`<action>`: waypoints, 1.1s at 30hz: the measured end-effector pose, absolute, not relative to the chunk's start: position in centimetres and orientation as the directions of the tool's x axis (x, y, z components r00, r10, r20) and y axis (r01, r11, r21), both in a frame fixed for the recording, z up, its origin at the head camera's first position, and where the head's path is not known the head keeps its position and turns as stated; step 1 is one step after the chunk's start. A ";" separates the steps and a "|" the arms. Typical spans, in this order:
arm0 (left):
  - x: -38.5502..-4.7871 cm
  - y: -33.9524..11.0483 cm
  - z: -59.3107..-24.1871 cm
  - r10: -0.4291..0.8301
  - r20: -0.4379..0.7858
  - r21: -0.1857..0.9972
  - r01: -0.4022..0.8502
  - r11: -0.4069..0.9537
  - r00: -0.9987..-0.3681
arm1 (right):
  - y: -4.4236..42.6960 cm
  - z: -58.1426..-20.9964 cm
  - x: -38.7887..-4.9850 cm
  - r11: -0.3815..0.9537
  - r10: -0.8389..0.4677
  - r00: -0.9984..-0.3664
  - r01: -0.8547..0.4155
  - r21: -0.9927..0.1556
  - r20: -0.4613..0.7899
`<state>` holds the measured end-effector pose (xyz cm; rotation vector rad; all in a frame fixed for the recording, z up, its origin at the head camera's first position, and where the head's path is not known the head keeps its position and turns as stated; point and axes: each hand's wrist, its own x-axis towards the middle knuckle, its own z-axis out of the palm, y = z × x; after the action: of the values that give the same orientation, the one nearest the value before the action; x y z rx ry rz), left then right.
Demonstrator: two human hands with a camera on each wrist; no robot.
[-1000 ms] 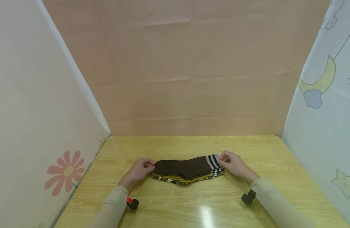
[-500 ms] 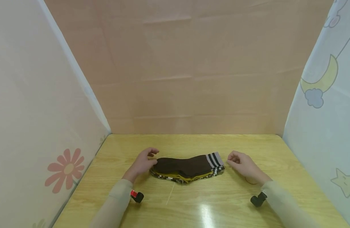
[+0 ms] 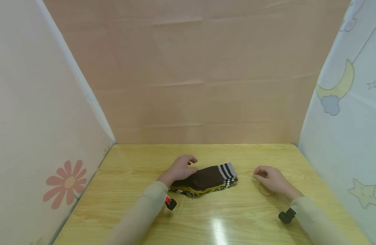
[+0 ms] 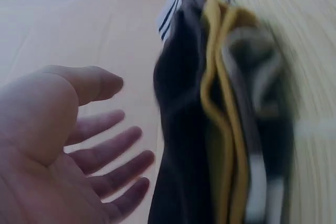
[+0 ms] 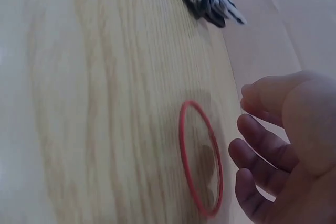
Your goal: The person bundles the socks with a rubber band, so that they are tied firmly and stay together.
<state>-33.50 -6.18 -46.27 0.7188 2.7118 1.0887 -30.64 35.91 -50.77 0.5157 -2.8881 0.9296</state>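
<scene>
- Near: two pale sleeves (image 3: pixel 142 211), each with one black wrist device (image 3: pixel 287 216), over one glossy wood-grain table (image 3: pixel 224 217).
- Right: one thin red loop (image 5: pixel 183 150) on the wood beside the right hand (image 3: pixel 273 179), loosely curled, grasping nothing.
- Middle: one flat stack of knit socks (image 3: pixel 210 177), dark-topped, mustard-layered, two-striped at the cuff; number uncountable.
- Left end of it: the left hand (image 3: pixel 180 167), fingers relaxed, holding nothing.
- Far: one creased peach backdrop (image 3: pixel 181 71) between two printed pale side cloths (image 3: pixel 34 102).

Stacked socks (image 3: pixel 207 177) — brown uppermost, striped cuff (image 3: pixel 227 171) rightward — and red loop (image 5: pixel 184 150), apart on the table (image 3: pixel 252 221)
</scene>
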 end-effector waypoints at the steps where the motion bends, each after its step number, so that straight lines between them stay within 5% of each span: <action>1: -33.6 -5.6 -46.3 0.488 0.031 0.673 0.379 0.635 -0.872 | 36.2 -50.8 -30.6 0.765 -0.287 -0.944 -0.329 -0.553 0.164; 21: -34.4 2.5 -47.5 0.481 -0.176 0.419 0.377 0.826 -0.859 | 38.8 -51.8 -30.2 0.741 -0.318 -0.939 -0.334 -0.582 0.134; 33: -34.1 4.0 -47.1 0.409 -0.254 0.381 0.298 0.875 -0.876 | 39.1 -51.5 -29.9 0.691 -0.381 -0.909 -0.402 -0.600 0.170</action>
<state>-34.10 3.97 -47.09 0.5273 2.7170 0.4770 -29.87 39.13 -51.47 0.6625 -2.8600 1.0269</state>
